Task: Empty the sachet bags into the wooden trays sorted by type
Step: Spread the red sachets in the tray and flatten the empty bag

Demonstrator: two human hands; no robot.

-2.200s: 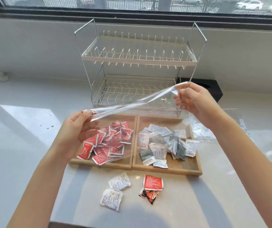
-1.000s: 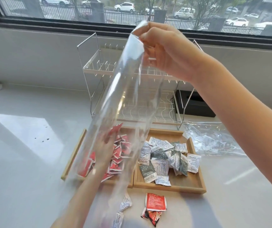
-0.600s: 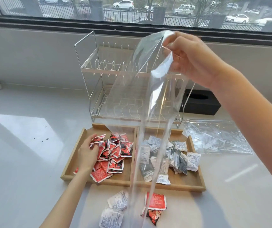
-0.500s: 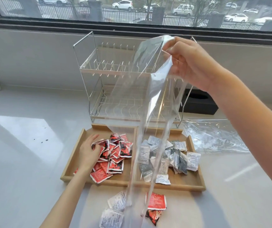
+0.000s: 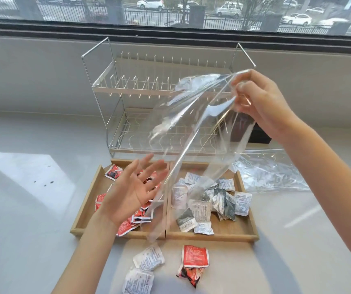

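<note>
The left tray [image 5: 85, 211] holds red sachets [image 5: 125, 224], the right tray [image 5: 242, 228] white and grey sachets [image 5: 202, 211]. The right hand [image 5: 259, 105] pinches the empty clear bag [image 5: 193, 132], which hangs slanting down-left over both trays; the left hand [image 5: 132, 192] is spread beside it.

Two wooden trays sit side by side on the desk [image 5: 32, 209], touching along their inner walls: the left tray [image 5: 85, 209] holds one heap of sachets [image 5: 125, 224], the right tray [image 5: 246, 228] another heap [image 5: 204, 200]. In front of the trays, four loose sachets lie on the desk, a pair on the left [image 5: 147, 259] and a pair on the right [image 5: 194, 257]. Behind the trays stands a two-tier dish rack [image 5: 132, 88] against the wall below the window [image 5: 170, 9]. A box [image 5: 259, 134] sits behind the rack's right end. An empty bag [image 5: 276, 175] lies flat on the desk right of the trays. Above the trays, the right hand [image 5: 261, 102] holds up another bag [image 5: 191, 128], the left hand [image 5: 132, 192] beside its lower end.
</note>
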